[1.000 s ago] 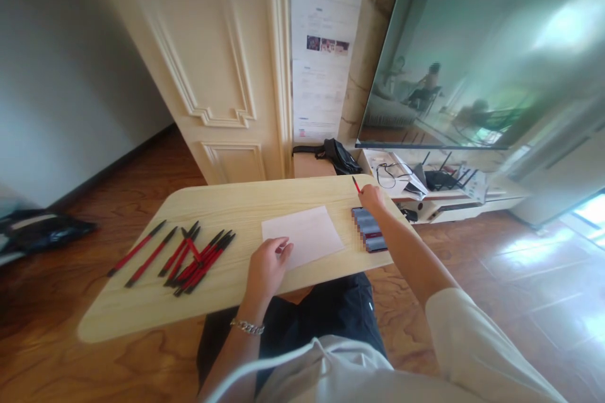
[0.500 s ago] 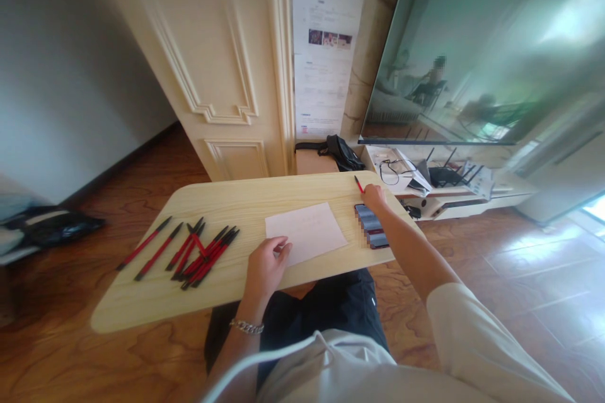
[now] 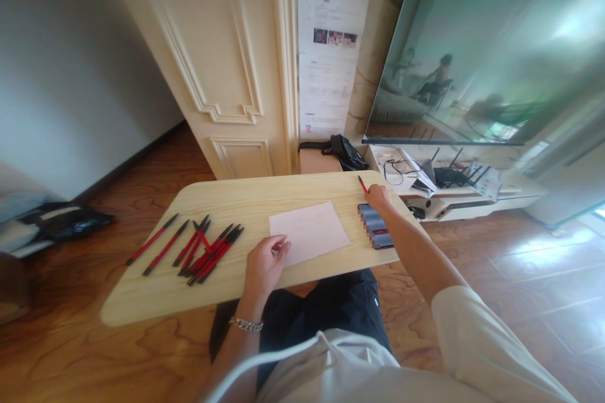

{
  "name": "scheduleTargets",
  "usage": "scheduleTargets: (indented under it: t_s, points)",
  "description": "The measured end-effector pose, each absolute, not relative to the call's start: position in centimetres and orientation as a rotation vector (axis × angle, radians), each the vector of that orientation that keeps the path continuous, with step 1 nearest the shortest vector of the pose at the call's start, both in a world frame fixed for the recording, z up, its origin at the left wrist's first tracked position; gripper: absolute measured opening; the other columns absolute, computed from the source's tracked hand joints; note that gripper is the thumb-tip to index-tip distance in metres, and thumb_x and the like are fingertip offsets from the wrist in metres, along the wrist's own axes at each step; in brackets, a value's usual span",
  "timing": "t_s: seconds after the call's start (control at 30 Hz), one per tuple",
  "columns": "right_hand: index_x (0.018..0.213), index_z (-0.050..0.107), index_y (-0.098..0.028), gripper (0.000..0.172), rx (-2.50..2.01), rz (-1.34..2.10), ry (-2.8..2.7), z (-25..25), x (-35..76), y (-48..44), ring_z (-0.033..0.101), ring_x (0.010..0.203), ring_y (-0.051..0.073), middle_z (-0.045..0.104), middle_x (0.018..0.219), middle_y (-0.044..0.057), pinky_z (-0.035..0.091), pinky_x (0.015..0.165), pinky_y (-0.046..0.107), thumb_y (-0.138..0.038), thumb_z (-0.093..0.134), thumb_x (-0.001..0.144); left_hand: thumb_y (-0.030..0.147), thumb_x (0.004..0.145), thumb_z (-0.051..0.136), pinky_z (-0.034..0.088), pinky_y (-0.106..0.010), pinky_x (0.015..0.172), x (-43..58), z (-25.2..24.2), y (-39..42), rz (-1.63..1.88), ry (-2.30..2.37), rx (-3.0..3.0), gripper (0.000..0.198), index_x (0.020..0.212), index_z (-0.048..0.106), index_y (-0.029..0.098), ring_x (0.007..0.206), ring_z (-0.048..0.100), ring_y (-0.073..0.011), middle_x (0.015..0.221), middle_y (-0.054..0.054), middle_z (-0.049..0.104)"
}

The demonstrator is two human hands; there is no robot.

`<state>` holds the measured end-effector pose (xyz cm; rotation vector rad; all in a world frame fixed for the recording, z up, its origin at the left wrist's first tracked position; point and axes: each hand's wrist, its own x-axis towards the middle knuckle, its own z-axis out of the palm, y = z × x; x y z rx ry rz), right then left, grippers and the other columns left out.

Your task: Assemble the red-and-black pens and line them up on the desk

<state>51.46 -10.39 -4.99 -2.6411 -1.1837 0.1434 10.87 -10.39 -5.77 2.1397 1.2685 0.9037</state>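
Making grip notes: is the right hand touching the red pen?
Touching: the head view shows the red pen emerging from the fingers of the right hand.

Pens (image 3: pixel 198 252) are lying across the left of the desk (image 3: pixel 265 201), a paper sheet (image 3: pixel 309 233) is sitting mid-desk, and a blurred stack (image 3: pixel 375 225) is resting to its right. Behind the desk, a low shelf (image 3: pixel 472 208) is carrying a router (image 3: pixel 447 176).
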Motion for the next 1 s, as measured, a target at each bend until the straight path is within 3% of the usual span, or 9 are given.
scheduleTargets:
  t_s: [0.63,0.83,1.0]
  points:
    - [0.111,0.068,-0.005,0.04,-2.662,0.144,-1.133,-3.8,50.5,-10.9,0.061,0.103,0.031,0.065,0.11,0.025,0.045,0.083,0.034,-0.033,0.055,0.085,0.043,0.084,0.058,0.053,-0.031,0.08,10.4,-6.4,-10.1,0.93,1.262,2.11,0.029,0.102,0.07,0.023,0.078,0.068,-0.0185,0.093,-0.003,0.073]
    - [0.108,0.07,-0.01,0.041,-2.677,0.116,-1.119,-3.0,50.0,-11.5,0.062,0.101,0.029,0.067,0.108,0.022,0.044,0.081,0.033,-0.039,0.056,0.083,0.043,0.084,0.058,0.053,-0.032,0.081,9.0,-5.3,-9.6,0.945,1.313,2.114,0.03,0.102,0.07,0.022,0.08,0.068,-0.0192,0.094,-0.004,0.073]
    - [0.101,0.073,-0.021,0.041,-2.446,-0.079,-1.16,-2.6,46.9,-12.0,0.064,0.093,0.029,0.071,0.1,0.014,0.043,0.076,0.035,-0.048,0.047,0.087,0.037,0.085,0.056,0.052,-0.03,0.08,5.8,-3.4,-7.7,0.952,1.483,2.109,0.026,0.098,0.071,0.019,0.082,0.068,-0.0191,0.094,-0.006,0.074]
